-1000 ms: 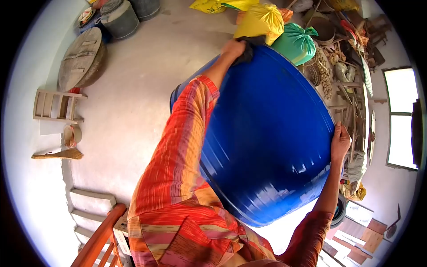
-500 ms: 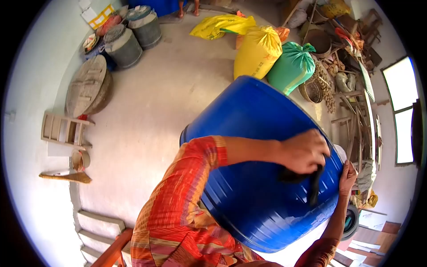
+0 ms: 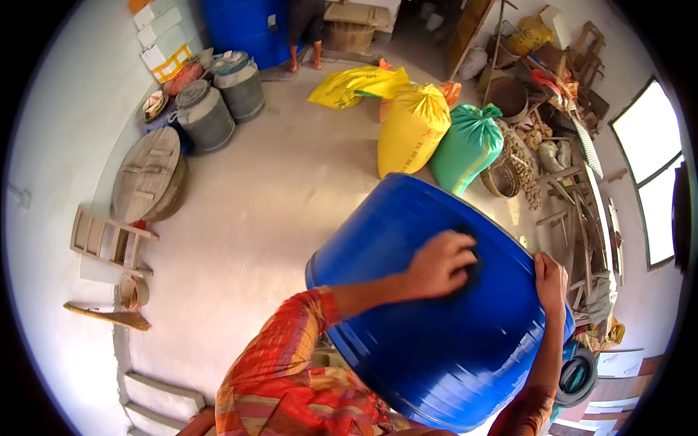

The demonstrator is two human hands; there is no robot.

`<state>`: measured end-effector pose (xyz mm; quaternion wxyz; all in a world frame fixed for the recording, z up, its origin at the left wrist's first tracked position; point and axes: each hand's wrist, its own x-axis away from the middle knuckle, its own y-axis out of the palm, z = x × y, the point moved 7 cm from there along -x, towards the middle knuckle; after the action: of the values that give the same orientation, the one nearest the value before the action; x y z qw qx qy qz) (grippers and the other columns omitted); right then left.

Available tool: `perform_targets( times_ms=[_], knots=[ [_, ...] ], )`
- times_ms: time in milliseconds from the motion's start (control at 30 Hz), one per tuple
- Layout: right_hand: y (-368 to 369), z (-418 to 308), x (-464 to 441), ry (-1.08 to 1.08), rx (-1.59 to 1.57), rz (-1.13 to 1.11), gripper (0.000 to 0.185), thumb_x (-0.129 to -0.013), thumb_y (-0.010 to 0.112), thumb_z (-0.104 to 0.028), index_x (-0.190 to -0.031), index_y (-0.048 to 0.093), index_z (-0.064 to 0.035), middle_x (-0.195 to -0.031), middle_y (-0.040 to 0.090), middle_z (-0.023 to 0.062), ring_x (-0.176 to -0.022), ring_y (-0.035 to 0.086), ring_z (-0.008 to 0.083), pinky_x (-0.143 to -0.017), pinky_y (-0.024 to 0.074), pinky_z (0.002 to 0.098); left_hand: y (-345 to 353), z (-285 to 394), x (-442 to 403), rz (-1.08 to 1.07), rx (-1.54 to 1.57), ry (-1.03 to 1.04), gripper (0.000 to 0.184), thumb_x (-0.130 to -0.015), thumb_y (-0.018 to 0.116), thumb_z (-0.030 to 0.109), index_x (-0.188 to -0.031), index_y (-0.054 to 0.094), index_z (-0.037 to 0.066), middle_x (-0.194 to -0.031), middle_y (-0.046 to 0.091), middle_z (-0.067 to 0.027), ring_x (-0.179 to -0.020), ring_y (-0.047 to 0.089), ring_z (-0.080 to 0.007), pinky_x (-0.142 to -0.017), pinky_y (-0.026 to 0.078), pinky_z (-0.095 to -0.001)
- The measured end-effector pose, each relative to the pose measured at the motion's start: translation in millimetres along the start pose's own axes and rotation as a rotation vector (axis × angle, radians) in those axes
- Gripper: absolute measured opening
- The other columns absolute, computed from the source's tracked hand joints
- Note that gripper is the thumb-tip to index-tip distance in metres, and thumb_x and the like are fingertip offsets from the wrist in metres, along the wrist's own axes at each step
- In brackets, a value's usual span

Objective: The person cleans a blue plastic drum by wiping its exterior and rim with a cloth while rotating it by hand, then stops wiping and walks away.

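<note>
A large blue barrel (image 3: 407,349) lies tilted in front of my body, its smooth side facing up. My left hand (image 3: 441,265) presses a dark cloth (image 3: 469,270) against the upper middle of that side, fingers curled over it. Most of the cloth is hidden beneath the hand, which is slightly blurred. At the barrel's right rim, my right hand (image 3: 550,282) grips the edge, with the fingers bent over it.
Beyond the barrel stand a yellow sack (image 3: 411,134) and a green sack (image 3: 465,149). Metal cans (image 3: 206,120), a round wooden lid (image 3: 149,174) and a small chair (image 3: 109,240) line the left wall. Another person's legs (image 3: 305,43) show at the back, beside a big blue container (image 3: 243,33).
My left hand with the cloth went from the barrel's far left edge to its right side, then back toward the middle. The barrel sits lower in view. My right hand stays on the rim.
</note>
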<state>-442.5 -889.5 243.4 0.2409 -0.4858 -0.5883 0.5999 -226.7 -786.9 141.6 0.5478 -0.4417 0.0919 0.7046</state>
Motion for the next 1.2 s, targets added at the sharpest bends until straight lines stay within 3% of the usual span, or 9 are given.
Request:
perform_targets(
  times_ms=[100,233,567,733,800,867,1000,1133,1200],
  knots=[
    [31.4,-33.7,-11.6,0.020,0.175,-0.182,0.037,-0.097,0.051,-0.034,-0.077,0.062,-0.0042,-0.069,0.059,0.0231,-0.067,0.059,0.0439,-0.060,0.0438,0.0494,42.3,71.8,27.2,-0.274,0.115,0.182,0.033,-0.072,0.073,0.024,-0.101,0.064,0.011,-0.127,0.051,-0.0107,-0.122,0.046,-0.0343,-0.099,0.040,-0.0480],
    [51.8,-40.5,7.2,-0.039,0.168,-0.101,0.041,-0.097,0.050,-0.036,-0.074,0.059,-0.0039,-0.067,0.059,0.0229,-0.064,0.057,0.0442,-0.057,0.0417,0.0509,44.4,83.5,41.7,-0.214,0.250,0.329,0.025,-0.070,0.072,0.022,-0.092,0.064,0.011,-0.121,0.054,-0.0100,-0.114,0.049,-0.0326,-0.095,0.041,-0.0469],
    [37.5,-5.7,18.6,-0.008,0.146,-0.041,0.043,-0.096,0.055,-0.032,-0.064,0.053,-0.0033,-0.059,0.051,0.0208,-0.055,0.052,0.0400,-0.052,0.0391,0.0460,1.7,-213.0,51.1,0.289,-0.176,-0.763,0.032,-0.073,0.066,0.021,-0.100,0.067,0.003,-0.112,0.062,-0.0205,-0.099,0.059,-0.0424,-0.091,0.047,-0.0448],
    [36.1,22.5,23.9,0.045,0.177,-0.028,0.038,-0.096,0.055,-0.034,-0.076,0.063,-0.0025,-0.064,0.052,0.0234,-0.055,0.052,0.0367,-0.053,0.0425,0.0434,17.7,-8.1,20.5,0.037,0.117,-0.092,0.035,-0.064,0.073,0.020,-0.096,0.068,0.007,-0.122,0.056,-0.0141,-0.115,0.051,-0.0354,-0.097,0.042,-0.0462],
    [30.5,29.6,30.4,-0.002,0.072,0.004,0.036,-0.099,0.053,-0.029,-0.081,0.063,-0.0001,-0.058,0.046,0.0160,-0.053,0.042,0.0155,-0.050,0.0391,0.0357,38.1,42.8,53.7,-0.135,0.261,-0.082,0.034,-0.067,0.073,0.024,-0.097,0.068,0.010,-0.123,0.055,-0.0115,-0.117,0.049,-0.0329,-0.099,0.040,-0.0479],
    [30.4,75.9,47.9,0.114,0.086,-0.076,0.035,-0.099,0.055,-0.034,-0.100,0.070,-0.0029,-0.065,0.060,0.0086,-0.063,0.047,0.0090,-0.055,0.0424,0.0325,53.0,97.2,90.4,-0.195,0.212,0.370,0.033,-0.070,0.073,0.027,-0.100,0.067,0.014,-0.124,0.054,-0.0089,-0.119,0.048,-0.0307,-0.100,0.038,-0.0496],
    [16.3,121.1,73.5,0.178,0.154,-0.077,0.042,-0.099,0.052,-0.041,-0.111,0.069,-0.0051,-0.085,0.071,0.0119,-0.076,0.060,0.0118,-0.067,0.0483,0.0309,19.9,-13.4,116.4,-0.033,0.150,-0.070,0.034,-0.074,0.071,0.029,-0.106,0.067,0.019,-0.123,0.056,-0.0081,-0.118,0.050,-0.0308,-0.100,0.037,-0.0508],
    [4.4,142.7,64.5,0.285,0.330,-0.152,0.053,-0.098,0.046,-0.051,-0.117,0.067,-0.0056,-0.098,0.071,0.0171,-0.090,0.068,0.0241,-0.081,0.0516,0.0361,-37.3,-200.5,217.5,0.161,0.047,-0.810,0.037,-0.083,0.062,0.028,-0.116,0.066,0.011,-0.107,0.067,-0.0179,-0.099,0.064,-0.0346,-0.088,0.051,-0.0410],
    [3.2,138.2,60.8,0.298,0.299,-0.136,0.054,-0.098,0.045,-0.051,-0.118,0.066,-0.0055,-0.102,0.071,0.0173,-0.093,0.068,0.0260,-0.084,0.0513,0.0369,-32.9,-272.2,326.8,-0.016,-0.016,-1.352,0.037,-0.089,0.059,0.029,-0.119,0.065,0.009,-0.107,0.069,-0.0172,-0.103,0.065,-0.0345,-0.088,0.051,-0.0409]
  ],
)
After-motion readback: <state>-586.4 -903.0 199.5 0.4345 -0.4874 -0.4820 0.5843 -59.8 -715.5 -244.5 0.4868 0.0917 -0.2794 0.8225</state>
